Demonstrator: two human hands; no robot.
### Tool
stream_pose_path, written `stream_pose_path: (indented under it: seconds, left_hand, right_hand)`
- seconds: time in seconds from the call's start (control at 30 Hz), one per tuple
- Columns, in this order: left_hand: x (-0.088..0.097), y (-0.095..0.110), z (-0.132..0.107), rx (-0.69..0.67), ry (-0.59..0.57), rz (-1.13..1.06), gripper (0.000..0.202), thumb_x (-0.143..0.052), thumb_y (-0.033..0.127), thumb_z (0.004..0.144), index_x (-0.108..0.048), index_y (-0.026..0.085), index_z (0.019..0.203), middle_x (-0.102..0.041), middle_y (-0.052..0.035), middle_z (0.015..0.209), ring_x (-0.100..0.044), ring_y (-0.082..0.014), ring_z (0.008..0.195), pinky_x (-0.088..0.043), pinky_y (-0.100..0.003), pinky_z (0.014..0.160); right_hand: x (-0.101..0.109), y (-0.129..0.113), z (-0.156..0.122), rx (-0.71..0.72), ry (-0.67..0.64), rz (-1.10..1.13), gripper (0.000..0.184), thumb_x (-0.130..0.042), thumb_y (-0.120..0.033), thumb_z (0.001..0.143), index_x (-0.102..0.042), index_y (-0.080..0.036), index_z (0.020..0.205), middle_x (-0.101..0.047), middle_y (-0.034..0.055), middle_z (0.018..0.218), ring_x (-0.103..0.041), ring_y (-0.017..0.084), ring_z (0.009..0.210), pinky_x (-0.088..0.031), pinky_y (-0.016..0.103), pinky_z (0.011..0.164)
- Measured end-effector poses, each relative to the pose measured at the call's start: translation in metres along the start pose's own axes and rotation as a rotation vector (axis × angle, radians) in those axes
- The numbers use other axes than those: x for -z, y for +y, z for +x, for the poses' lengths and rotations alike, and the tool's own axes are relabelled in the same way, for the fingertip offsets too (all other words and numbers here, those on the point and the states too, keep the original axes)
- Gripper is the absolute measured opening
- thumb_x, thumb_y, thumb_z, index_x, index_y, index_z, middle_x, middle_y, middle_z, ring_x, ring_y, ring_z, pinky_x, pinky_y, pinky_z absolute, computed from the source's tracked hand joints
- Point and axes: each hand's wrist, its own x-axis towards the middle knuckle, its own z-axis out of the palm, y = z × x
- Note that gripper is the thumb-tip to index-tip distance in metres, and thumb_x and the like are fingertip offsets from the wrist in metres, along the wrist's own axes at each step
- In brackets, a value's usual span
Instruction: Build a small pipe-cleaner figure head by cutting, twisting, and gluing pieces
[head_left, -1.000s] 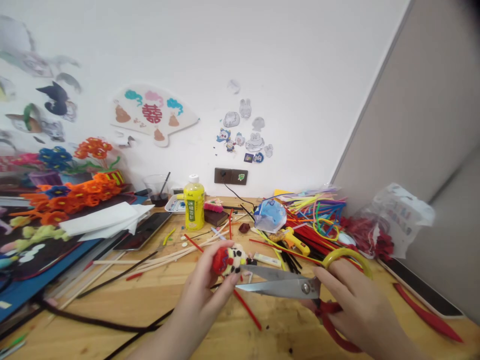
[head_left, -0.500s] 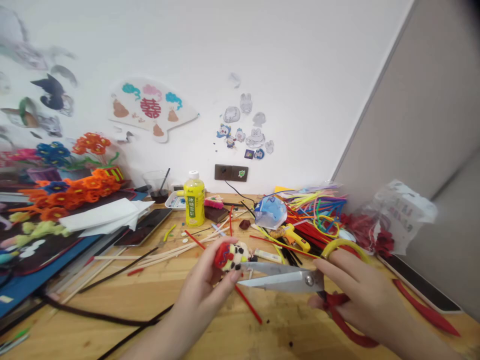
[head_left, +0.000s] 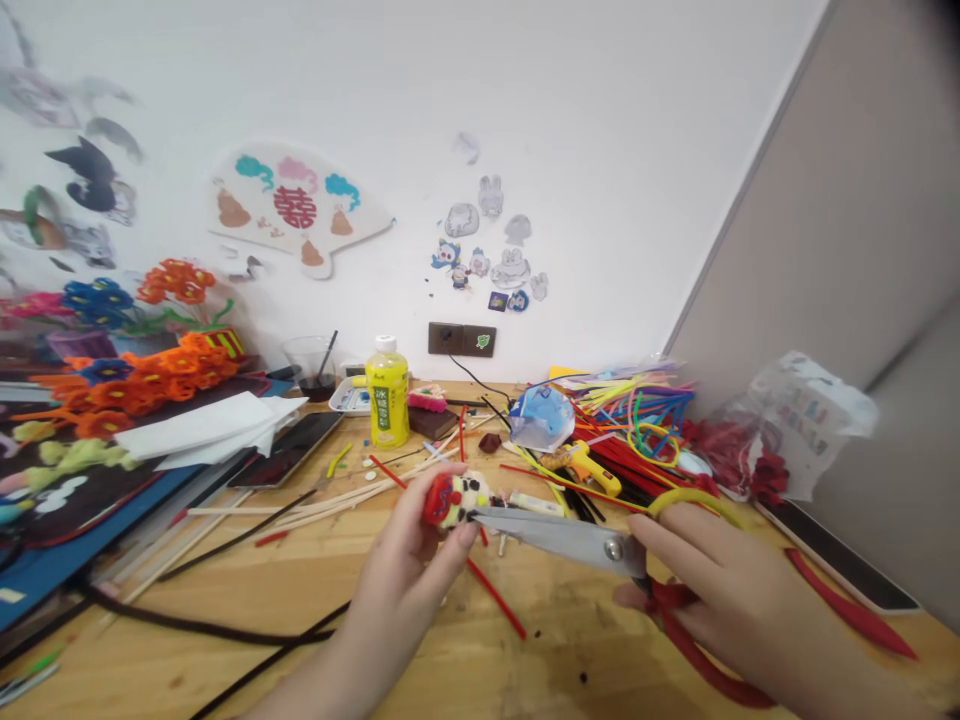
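My left hand [head_left: 412, 560] is closed around a small fuzzy figure [head_left: 454, 500], red on its left side and cream with black spots and a bit of yellow on its right. In my right hand [head_left: 720, 580] is a pair of scissors [head_left: 562, 532] with one yellow and one red handle loop. The blades lie together, and their tips touch or nearly touch the figure's lower edge by my left thumb. Part of the figure is hidden by my fingers. Beneath my hands a red pipe cleaner [head_left: 496, 600] lies on the wooden table [head_left: 420, 670].
A yellow drink bottle [head_left: 387, 395] stands at the back. Behind my right hand are a yellow glue gun [head_left: 592, 470] and a heap of coloured pipe cleaners [head_left: 637, 405]. Pipe-cleaner flowers [head_left: 142, 385], a dark phone-like slab [head_left: 289, 450] and white paper [head_left: 199, 430] sit at left.
The scissor blades have closed from slightly apart to together. The figure and my left hand have shifted a little left and up within the view.
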Motion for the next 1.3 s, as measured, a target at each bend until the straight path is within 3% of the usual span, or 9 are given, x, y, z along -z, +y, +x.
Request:
stream_pose_path:
  seconds: [0.17,0.3,0.4,0.57,0.7,0.97,1.1,1.3]
  left_hand:
    - [-0.001,0.007,0.000,0.066,-0.060,-0.069,0.036,-0.057,0.034,0.079,-0.045,0.022,0.111,-0.055,-0.0011,0.086,-0.050,-0.0102,0.062,-0.041,-0.018,0.050]
    - [-0.002,0.008,0.000,0.102,-0.113,-0.152,0.040,-0.058,0.039,0.078,-0.045,0.021,0.111,-0.051,0.0020,0.074,-0.044,-0.0083,0.053,-0.040,-0.018,0.047]
    - [-0.002,0.008,0.000,0.096,-0.107,-0.147,0.038,-0.058,0.037,0.078,-0.046,0.022,0.110,-0.053,0.0017,0.076,-0.046,-0.0086,0.056,-0.041,-0.017,0.050]
    - [-0.001,0.006,0.000,0.045,-0.085,-0.108,0.037,-0.057,0.034,0.080,-0.045,0.025,0.114,-0.054,0.0014,0.076,-0.051,-0.0118,0.065,-0.043,-0.018,0.055]
    - [0.000,0.007,0.000,0.031,-0.061,-0.080,0.038,-0.057,0.034,0.079,-0.046,0.024,0.114,-0.058,-0.0022,0.088,-0.055,-0.0161,0.078,-0.045,-0.021,0.062]
    - [0.002,0.006,-0.003,0.027,-0.039,-0.037,0.036,-0.057,0.032,0.080,-0.047,0.024,0.113,-0.060,-0.0025,0.093,-0.055,-0.0155,0.078,-0.044,-0.021,0.063]
    - [0.001,0.006,-0.002,0.027,-0.034,-0.058,0.036,-0.058,0.032,0.079,-0.048,0.024,0.112,-0.059,-0.0022,0.091,-0.054,-0.0132,0.071,-0.043,-0.019,0.057]
    - [-0.001,0.011,0.001,0.124,-0.091,-0.164,0.042,-0.062,0.036,0.075,-0.047,0.023,0.112,-0.056,0.0011,0.078,-0.047,-0.0083,0.056,-0.040,-0.018,0.049]
  right_hand:
    - [-0.001,0.008,-0.007,0.054,0.004,-0.090,0.017,-0.049,-0.025,0.082,-0.055,-0.016,0.095,-0.055,0.0043,0.069,-0.050,0.017,0.060,-0.035,0.026,0.053]
    - [-0.003,0.013,-0.011,0.083,0.046,-0.119,0.020,-0.044,-0.016,0.083,-0.054,-0.016,0.100,-0.056,0.0046,0.069,-0.051,0.017,0.061,-0.037,0.027,0.055]
    - [-0.004,0.011,-0.009,0.062,0.030,-0.061,0.017,-0.049,-0.025,0.083,-0.056,-0.015,0.095,-0.055,0.0042,0.068,-0.050,0.016,0.058,-0.037,0.026,0.052]
    - [0.000,0.004,-0.002,-0.067,-0.063,0.116,0.030,-0.061,-0.036,0.075,-0.057,-0.016,0.097,-0.059,0.0059,0.076,-0.056,0.017,0.065,-0.044,0.025,0.054]
    - [0.002,0.001,-0.001,-0.150,-0.121,0.212,0.032,-0.066,-0.037,0.070,-0.058,-0.020,0.096,-0.062,0.0059,0.081,-0.059,0.017,0.067,-0.046,0.024,0.054]
    - [0.003,-0.002,0.001,-0.206,-0.206,0.357,0.033,-0.070,-0.031,0.068,-0.058,-0.022,0.098,-0.064,0.0016,0.079,-0.060,0.015,0.068,-0.048,0.022,0.058]
    - [0.001,-0.001,-0.002,-0.166,-0.180,0.276,0.025,-0.064,-0.032,0.072,-0.058,-0.021,0.095,-0.061,0.0017,0.074,-0.057,0.015,0.063,-0.045,0.022,0.054]
    - [-0.002,0.009,-0.009,0.009,-0.055,-0.031,0.015,-0.050,-0.023,0.080,-0.057,-0.018,0.093,-0.054,0.0033,0.067,-0.051,0.017,0.059,-0.037,0.026,0.051]
